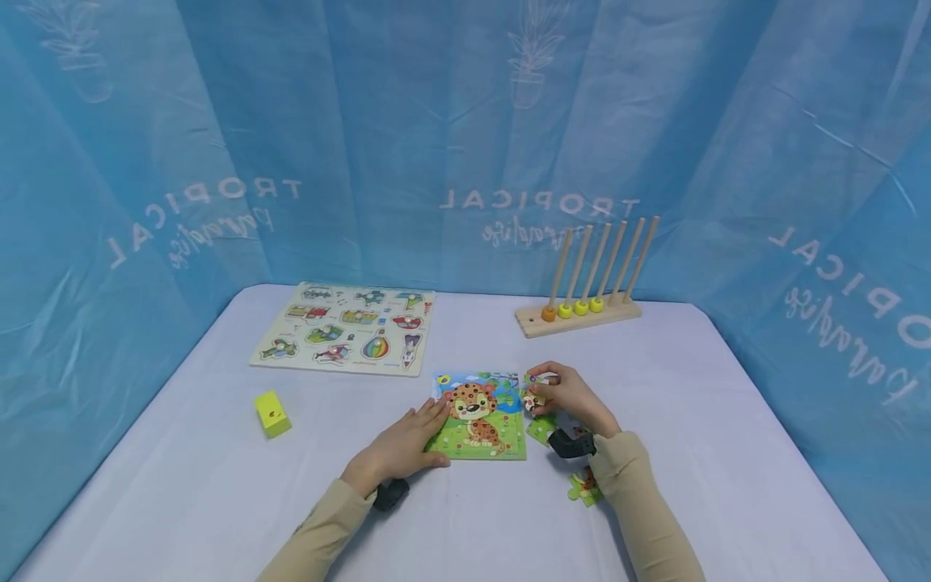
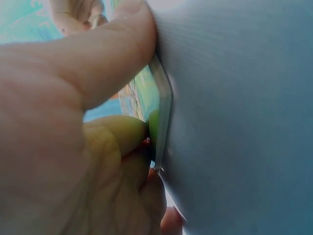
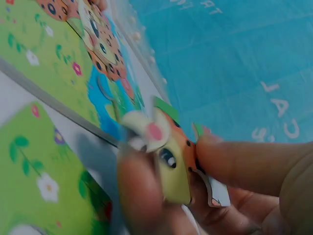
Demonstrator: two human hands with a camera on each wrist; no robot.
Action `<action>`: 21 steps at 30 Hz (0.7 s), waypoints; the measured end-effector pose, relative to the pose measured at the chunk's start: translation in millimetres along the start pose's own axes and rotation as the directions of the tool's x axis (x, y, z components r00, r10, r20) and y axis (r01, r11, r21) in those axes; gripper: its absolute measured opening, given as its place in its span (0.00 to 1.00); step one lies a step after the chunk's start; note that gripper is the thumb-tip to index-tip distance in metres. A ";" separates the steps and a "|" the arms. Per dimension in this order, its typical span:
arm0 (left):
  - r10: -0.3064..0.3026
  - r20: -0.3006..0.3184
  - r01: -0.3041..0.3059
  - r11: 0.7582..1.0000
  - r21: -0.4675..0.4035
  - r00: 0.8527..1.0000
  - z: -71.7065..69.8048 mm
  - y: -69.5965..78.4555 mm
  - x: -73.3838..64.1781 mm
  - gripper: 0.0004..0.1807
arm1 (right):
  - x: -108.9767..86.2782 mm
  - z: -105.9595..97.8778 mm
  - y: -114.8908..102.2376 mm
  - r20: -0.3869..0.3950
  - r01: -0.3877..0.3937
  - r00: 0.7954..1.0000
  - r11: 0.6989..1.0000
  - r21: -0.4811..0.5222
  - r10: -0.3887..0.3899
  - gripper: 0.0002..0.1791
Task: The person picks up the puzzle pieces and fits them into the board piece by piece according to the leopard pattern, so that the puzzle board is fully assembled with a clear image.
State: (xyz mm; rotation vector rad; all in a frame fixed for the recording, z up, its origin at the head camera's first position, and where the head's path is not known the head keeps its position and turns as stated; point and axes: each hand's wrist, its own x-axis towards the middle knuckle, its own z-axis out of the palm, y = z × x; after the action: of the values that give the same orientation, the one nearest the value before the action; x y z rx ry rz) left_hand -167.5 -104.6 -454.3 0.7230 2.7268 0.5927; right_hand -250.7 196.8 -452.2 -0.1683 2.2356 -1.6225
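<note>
A square leopard jigsaw puzzle (image 1: pixel 476 424) lies in its tray on the table, in the middle of the head view. My left hand (image 1: pixel 403 443) rests on the puzzle's left side with its fingers laid out over the edge; in the left wrist view the thumb (image 2: pixel 112 49) touches the tray's rim. Just off the puzzle's right edge, my right hand (image 1: pixel 575 396) pinches a jigsaw piece (image 3: pixel 171 166) with a printed eye and orange spotted fur, tilted up off the table. Below that hand lie a green jigsaw piece (image 1: pixel 541 428) and another loose piece (image 1: pixel 584 487), partly hidden by the wrist.
A white peg puzzle board (image 1: pixel 349 330) with vehicle pictures lies at the back left. In front of it is a yellow block (image 1: pixel 272 414). At the back right stands a wooden peg rack (image 1: pixel 578 319) with several beads. Blue curtains (image 1: pixel 465 145) hang round the table.
</note>
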 end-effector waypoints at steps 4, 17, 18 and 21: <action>0.003 -0.002 -0.002 1.000 0.013 1.000 0.6 0.2 0.9 0.44 | 0.5 7.7 -1.9 -0.048 0.000 0.999 0.997 -0.082 -0.004 0.13; 0.002 0.001 -0.002 1.000 0.001 1.000 -0.1 0.2 1.4 0.45 | 1.6 35.3 -13.7 0.170 0.233 0.965 0.951 -0.204 -0.200 0.17; 0.000 0.000 0.000 1.000 -0.002 1.000 -0.2 0.2 1.3 0.45 | 3.2 41.9 -16.5 0.175 0.246 0.962 0.941 -0.234 -0.208 0.15; 0.002 -0.004 -0.002 1.000 -0.007 1.000 -0.2 0.5 1.3 0.45 | 9.0 62.5 -24.8 0.186 0.264 0.960 0.904 -0.338 -0.211 0.09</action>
State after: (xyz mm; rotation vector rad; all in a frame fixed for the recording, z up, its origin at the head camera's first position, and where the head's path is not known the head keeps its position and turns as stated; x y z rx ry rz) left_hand -168.5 -103.6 -454.1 0.7232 2.7262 0.6047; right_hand -239.2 130.2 -447.6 -0.6601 2.4507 -1.2410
